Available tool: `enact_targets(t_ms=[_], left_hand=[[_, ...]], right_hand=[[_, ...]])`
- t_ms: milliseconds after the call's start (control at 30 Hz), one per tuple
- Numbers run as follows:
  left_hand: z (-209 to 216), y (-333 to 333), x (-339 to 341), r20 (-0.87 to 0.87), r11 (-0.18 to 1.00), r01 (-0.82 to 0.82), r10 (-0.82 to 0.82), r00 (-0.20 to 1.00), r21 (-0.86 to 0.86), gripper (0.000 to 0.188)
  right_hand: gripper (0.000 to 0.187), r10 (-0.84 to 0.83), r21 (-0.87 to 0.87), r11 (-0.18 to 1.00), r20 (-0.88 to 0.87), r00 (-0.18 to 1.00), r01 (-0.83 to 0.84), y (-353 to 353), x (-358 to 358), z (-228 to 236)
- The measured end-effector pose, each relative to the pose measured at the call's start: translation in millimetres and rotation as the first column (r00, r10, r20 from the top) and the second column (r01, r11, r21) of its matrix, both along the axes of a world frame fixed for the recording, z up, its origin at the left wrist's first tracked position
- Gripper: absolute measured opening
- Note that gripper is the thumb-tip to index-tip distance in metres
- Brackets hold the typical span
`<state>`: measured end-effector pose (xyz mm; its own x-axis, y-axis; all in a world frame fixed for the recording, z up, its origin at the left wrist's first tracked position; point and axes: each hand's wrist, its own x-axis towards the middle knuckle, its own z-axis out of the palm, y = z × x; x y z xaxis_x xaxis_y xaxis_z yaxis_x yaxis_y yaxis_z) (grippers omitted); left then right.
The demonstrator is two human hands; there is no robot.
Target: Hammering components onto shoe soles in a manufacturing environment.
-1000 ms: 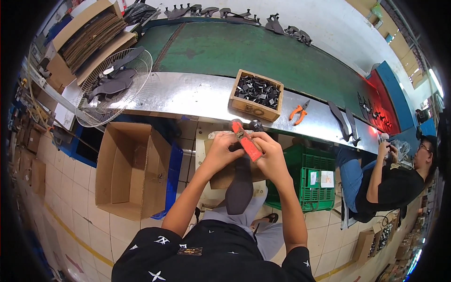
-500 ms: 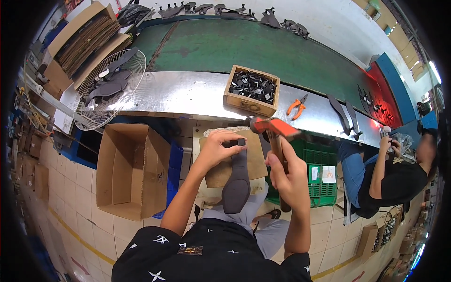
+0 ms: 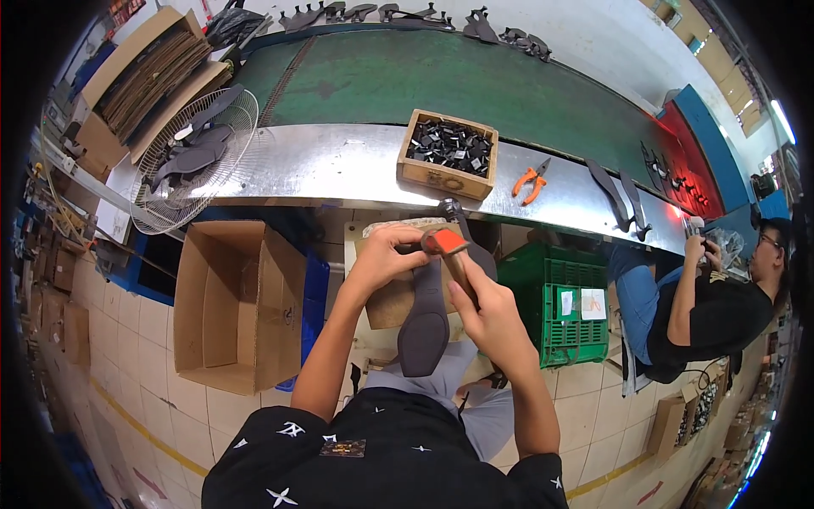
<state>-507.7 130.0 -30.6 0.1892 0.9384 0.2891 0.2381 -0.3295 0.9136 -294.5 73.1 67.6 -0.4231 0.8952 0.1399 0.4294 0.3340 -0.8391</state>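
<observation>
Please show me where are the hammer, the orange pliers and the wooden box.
hammer (image 3: 444, 242), head view, on its orange head.
orange pliers (image 3: 529, 183), head view, on the handles.
wooden box (image 3: 443, 179), head view, on its front wall.

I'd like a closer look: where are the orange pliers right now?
The orange pliers lie on the metal bench, right of the wooden box.

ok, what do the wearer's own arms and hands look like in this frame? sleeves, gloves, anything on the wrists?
Both forearms are bare from the elbows down. The left hand and right hand wear no gloves, and no watch, ring or band shows on either. Short black sleeves end near the upper arms, part of a black shirt with small white star-like marks and a small dark patch at the chest.
</observation>
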Motion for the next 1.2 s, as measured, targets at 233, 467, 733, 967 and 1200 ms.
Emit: enact_targets(t_ms=[233, 467, 733, 967, 1200], left_hand=[[-7.8, -32.0, -2.5, -0.337, 0.979, -0.147, 0.187, 0.923, 0.140, 0.110], [3.8, -36.7, 4.8, -0.538, 0.986, -0.164, 0.138, 0.831, 0.000, 0.121], [7.7, -34.7, 3.4, -0.426, 0.989, -0.145, 0.149, 0.892, 0.042, 0.106], [4.7, -35.0, 4.3, -0.501, 0.964, -0.211, 0.265, 0.824, 0.163, 0.033], [71.2, -106.9, 11.5, -0.086, 0.956, 0.292, -0.291, 0.953, -0.006, 0.023]], right_hand=[[0.032, -0.031, 0.305, 0.944, -0.290, 0.957, 0.122, -32.2, 4.0, 51.1], [0.045, 0.075, 0.210, 0.975, 0.019, 0.997, -0.077, -3.9, -0.9, -24.1], [0.022, 0.015, 0.605, 0.796, -0.036, 0.999, 0.010, -16.6, 3.7, 37.0], [0.038, -0.010, 0.149, 0.989, -0.030, 1.000, 0.015, -14.2, 7.4, 30.8], [0.053, -0.079, 0.393, 0.919, 0.164, 0.983, 0.009, 13.8, 0.2, -14.8]])
